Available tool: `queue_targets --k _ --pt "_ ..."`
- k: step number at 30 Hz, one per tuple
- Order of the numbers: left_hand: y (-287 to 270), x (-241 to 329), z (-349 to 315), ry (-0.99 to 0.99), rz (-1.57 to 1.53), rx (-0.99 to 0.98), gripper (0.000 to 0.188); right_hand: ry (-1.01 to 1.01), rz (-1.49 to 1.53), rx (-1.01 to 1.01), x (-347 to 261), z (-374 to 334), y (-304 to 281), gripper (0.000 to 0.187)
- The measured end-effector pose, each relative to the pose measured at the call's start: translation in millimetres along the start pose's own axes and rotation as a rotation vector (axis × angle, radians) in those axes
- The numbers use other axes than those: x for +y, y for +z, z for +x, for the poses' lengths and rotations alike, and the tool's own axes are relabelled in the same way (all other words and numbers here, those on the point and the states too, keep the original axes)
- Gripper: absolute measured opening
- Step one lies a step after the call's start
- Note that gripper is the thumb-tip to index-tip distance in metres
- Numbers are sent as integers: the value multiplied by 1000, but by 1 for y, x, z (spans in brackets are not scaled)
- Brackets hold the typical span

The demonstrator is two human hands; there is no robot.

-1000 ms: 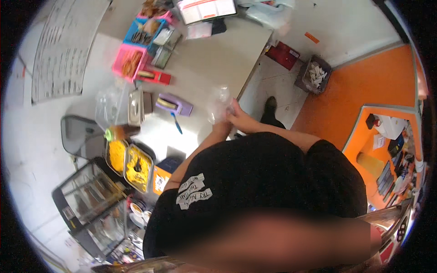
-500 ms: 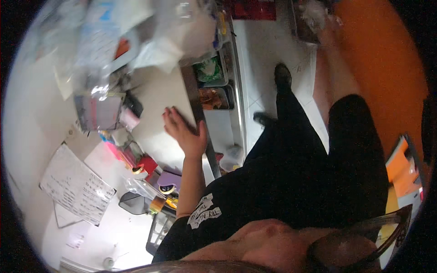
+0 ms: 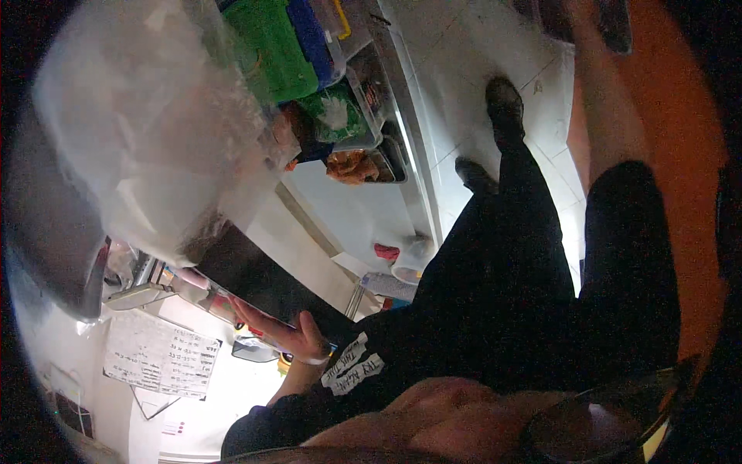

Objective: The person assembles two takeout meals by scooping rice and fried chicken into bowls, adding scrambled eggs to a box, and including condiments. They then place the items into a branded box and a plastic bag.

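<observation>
My left hand (image 3: 282, 332) lies at the edge of a dark brown tabletop side (image 3: 267, 271), fingers stretched out and thumb up, holding nothing. Part of its palm is behind that edge. At the top right my right forearm (image 3: 610, 85) reaches away in dim light. My right hand sits at the upper rim of the picture, cut off and blurred, beside a dark clear-sided container (image 3: 614, 27). Its fingers cannot be made out. A big crumpled translucent plastic bag (image 3: 154, 131) fills the upper left, on the table's far side.
A green-lidded box (image 3: 270, 50) stands past the bag. Closer in are a clear tub with a green packet (image 3: 332, 116) and a tray with orange-brown wrapping (image 3: 352, 166). A handwritten sheet (image 3: 162, 356) hangs at lower left. My shoes (image 3: 504, 100) are on the tiled floor (image 3: 464, 46).
My view has shifted and tilted, bringing the plastic bag and green-lidded box closer. My left hand has gone from flat on the tabletop to its edge. The right hand has slid toward the upper rim.
</observation>
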State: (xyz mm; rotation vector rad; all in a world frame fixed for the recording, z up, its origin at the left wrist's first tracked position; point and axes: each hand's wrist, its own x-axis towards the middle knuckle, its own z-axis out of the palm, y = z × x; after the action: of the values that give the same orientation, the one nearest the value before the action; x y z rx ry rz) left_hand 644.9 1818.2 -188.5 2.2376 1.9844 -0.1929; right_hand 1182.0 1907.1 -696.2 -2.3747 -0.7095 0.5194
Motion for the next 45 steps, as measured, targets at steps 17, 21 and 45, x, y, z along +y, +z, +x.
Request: queue_targets --k 17,21,45 --pt "1 -25 -36 -193 -274 79 114 -48 514 -808 -220 -284 193 40" --pt "4 -19 -42 -354 -229 165 116 -2 579 -834 -229 -273 169 40" --pt "7 -29 -44 -281 -222 220 115 -36 648 -408 -241 -254 75 35"
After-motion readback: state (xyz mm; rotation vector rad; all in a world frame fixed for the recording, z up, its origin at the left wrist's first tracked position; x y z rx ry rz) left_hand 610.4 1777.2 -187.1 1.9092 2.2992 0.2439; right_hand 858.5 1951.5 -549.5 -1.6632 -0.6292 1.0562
